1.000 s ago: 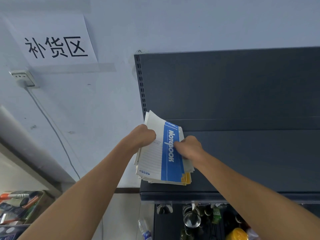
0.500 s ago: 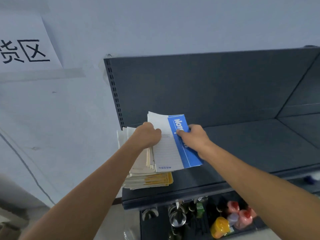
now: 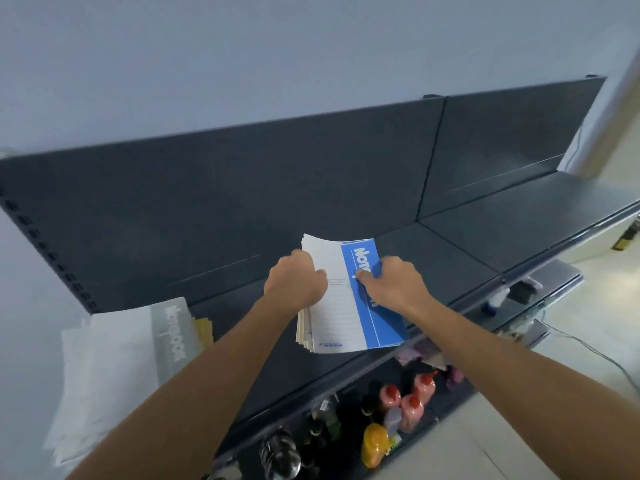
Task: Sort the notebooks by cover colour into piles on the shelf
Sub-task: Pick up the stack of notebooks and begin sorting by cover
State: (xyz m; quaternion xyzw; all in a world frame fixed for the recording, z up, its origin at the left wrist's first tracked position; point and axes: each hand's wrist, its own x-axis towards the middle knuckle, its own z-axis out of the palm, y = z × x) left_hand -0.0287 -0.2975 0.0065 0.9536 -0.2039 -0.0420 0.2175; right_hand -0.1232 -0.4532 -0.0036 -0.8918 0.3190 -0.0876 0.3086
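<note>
As the blue notebook [image 3: 379, 323] lies topmost on the stack [image 3: 332, 320] I am holding, it is the item in hand. Cover: white with a broad blue band down its right side, lettering partly hidden under my fingers. Position: over the front middle of the dark shelf [image 3: 450, 258], near edge reaching out past the front lip; whether the stack's underside touches the shelf I cannot tell. Long axis runs from me toward the back panel [image 3: 242, 202], canted slightly to the left at the far end. Left hand [image 3: 294, 284]: fingers curled round the stack's left edge at its far half, gripping the whole bundle. Right hand [image 3: 398, 285]: thumb down on the blue band, fingers curled at the right edge, pinching the top notebook. Both hands sit level with each other, the notebook between them, so neither is nearer; judgement: the right hand is placed to slide the blue one off to the right, where the shelf is bare. Outward: at the shelf's left end, well apart, a pile [image 3: 138, 341] topped by a grey cover, blurred, with yellow edges [image 3: 204, 330] showing beside it. Below the shelf, bottles [image 3: 412, 403] with red caps. Judgement: sorting is at an early stage.
</note>
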